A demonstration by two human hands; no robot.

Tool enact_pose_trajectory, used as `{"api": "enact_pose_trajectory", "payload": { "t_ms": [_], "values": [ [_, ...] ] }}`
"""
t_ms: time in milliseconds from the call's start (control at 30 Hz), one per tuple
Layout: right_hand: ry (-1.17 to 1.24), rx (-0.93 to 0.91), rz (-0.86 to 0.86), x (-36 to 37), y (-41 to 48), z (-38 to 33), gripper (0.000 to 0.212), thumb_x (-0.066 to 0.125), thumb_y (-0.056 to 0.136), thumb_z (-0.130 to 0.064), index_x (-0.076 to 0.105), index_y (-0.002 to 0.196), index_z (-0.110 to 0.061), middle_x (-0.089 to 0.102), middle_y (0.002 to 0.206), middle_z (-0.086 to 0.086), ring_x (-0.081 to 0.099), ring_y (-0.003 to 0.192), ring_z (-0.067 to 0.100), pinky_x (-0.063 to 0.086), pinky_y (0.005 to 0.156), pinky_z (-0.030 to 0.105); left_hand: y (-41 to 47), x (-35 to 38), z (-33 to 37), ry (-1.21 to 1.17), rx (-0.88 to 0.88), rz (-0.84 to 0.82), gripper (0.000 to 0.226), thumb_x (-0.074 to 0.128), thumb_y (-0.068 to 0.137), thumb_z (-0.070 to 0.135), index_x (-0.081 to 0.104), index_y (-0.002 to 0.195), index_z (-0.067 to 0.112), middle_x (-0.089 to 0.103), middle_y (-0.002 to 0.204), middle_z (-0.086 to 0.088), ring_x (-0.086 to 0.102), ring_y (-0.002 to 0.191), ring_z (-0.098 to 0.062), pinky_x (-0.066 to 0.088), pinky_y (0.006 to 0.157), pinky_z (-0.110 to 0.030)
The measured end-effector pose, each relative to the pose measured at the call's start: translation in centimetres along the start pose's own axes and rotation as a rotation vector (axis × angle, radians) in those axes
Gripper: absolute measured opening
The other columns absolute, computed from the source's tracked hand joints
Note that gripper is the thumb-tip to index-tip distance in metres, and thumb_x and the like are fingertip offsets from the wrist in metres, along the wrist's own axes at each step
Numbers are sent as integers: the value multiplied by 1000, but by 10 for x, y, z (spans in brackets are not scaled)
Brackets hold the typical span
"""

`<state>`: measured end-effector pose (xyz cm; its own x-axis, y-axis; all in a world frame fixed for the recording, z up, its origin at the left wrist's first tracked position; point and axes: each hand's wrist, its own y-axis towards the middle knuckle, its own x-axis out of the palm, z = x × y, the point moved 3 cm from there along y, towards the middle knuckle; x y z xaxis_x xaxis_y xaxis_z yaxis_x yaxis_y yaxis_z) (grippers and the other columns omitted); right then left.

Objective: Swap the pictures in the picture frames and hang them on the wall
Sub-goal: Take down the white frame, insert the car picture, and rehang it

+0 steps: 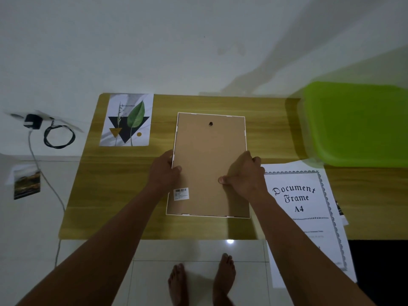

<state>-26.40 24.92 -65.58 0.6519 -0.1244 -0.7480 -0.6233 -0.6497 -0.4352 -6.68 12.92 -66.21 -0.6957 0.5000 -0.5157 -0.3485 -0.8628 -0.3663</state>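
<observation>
Frame [207,164] face down at desk [110,195] centre, back up. Left hand [164,171] clamps 9 o'clock edge, right hand [242,173] 3 o'clock edge, thumbs on back. Leaf print [127,120] loose at 10 o'clock, A4 sheet [302,206] at 4. Swap seemingly midway; hanging undone.

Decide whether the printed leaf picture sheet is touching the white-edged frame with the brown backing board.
Apart. The head view shows bare wooden table between the leaf picture sheet and the brown-backed white frame.
</observation>
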Motion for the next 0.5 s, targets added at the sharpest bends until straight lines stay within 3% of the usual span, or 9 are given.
{"api": "enact_pose_trajectory", "payload": {
  "t_ms": [100, 233, 300, 400, 500],
  "values": [
    [72, 16, 17, -3, -3, -3, 90, 93, 56, -38, 38, 122, -11, 40, 123, 14, 46, 112, 40, 45, 95, 50, -6, -9, 5, -271, -77, -79, 51, 54, 89, -7, 54, 126, 28, 69, 94, -9, 66, 80, -22, 53, 65, -23],
    [221, -46, 88, -16, -11, -8, 81, 91, 61, -31, 41, 123, -17, 42, 115, 7, 47, 113, 34, 45, 94, 44, -13, -26, 10, -577, -168, -141, 55, 61, 88, -5, 55, 132, 27, 72, 104, -13, 69, 80, -18, 54, 62, -26],
    [281, -72, 79, -22, -15, -12, 80, 89, 67, -28, 43, 131, -15, 46, 123, 10, 46, 119, 31, 43, 94, 41, -21, -33, 18, -650, -173, -194, 52, 60, 88, -4, 58, 130, 27, 73, 108, -9, 70, 85, -20, 54, 69, -30],
    [351, -74, 31, -21, -23, -17, 82, 86, 71, -35, 46, 142, -20, 47, 140, 9, 45, 130, 25, 41, 105, 38, -36, -41, 32, -707, -134, -307, 61, 58, 87, -7, 54, 132, 34, 71, 110, -16, 67, 90, -29, 51, 84, -43],
    [381, -125, -54, -13, -32, -27, 66, 74, 83, -43, 49, 142, -26, 48, 142, 5, 44, 134, 20, 37, 110, 34, -46, -47, 50, -630, -43, -308, 71, 58, 87, -10, 40, 144, 27, 74, 96, -16, 70, 80, -28, 57, 70, -36]
  ]
}}
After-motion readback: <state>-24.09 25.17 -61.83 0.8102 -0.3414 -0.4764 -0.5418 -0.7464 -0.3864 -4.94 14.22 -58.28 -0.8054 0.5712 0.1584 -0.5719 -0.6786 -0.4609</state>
